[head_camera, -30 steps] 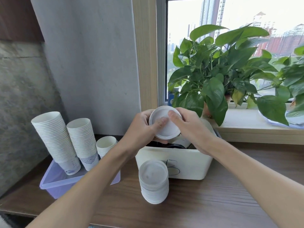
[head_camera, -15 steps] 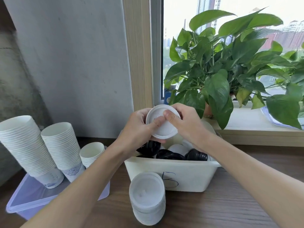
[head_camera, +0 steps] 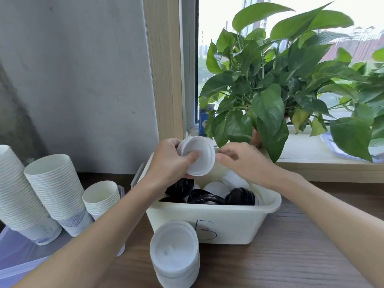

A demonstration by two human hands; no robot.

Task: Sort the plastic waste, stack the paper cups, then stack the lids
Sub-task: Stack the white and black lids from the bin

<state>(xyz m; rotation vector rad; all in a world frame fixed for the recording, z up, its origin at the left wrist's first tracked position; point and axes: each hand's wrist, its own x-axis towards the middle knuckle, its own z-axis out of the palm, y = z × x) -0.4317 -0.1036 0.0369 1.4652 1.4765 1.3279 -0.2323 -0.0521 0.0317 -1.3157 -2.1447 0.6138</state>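
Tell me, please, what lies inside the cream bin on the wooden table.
Inside the cream bin lie loose black lids and white lids. Its front wall and the left hand with the held lid hide whatever lies deeper.

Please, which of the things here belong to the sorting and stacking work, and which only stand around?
Belong to the job:
left hand, gripping white lids
right hand beside them
lid stack on the table
bin of black and white lids
cup stacks in the tray

Lying about:
plant
blue box behind it
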